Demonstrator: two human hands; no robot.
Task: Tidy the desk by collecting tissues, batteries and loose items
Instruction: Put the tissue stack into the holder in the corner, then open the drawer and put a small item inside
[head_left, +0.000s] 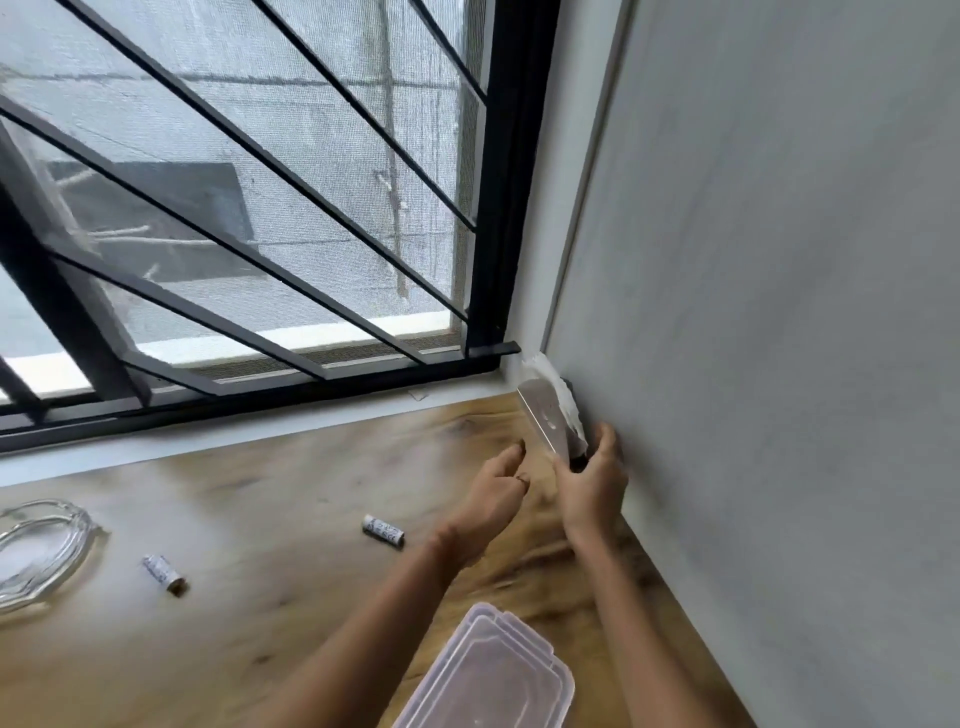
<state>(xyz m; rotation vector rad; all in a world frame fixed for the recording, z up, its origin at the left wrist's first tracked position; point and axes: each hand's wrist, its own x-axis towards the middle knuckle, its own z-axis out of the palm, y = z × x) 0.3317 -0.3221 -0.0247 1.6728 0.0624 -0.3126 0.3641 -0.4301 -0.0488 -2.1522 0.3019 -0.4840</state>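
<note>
My right hand (592, 486) grips the near end of a tissue pack (548, 421), a flat silvery packet with white tissue sticking out at its far end, tilted up in the desk's far right corner against the wall. Just left of it, my left hand (493, 493) hovers with fingers loosely curled and holds nothing. Two batteries lie on the wooden desk (260, 597): one battery (383, 530) in the middle and a second battery (164, 573) further left.
A clear plastic box lid (493, 675) lies at the near edge between my forearms. A glass dish (36, 551) sits at the left edge. The barred window (249, 208) runs along the far side, and a grey wall (779, 312) bounds the right.
</note>
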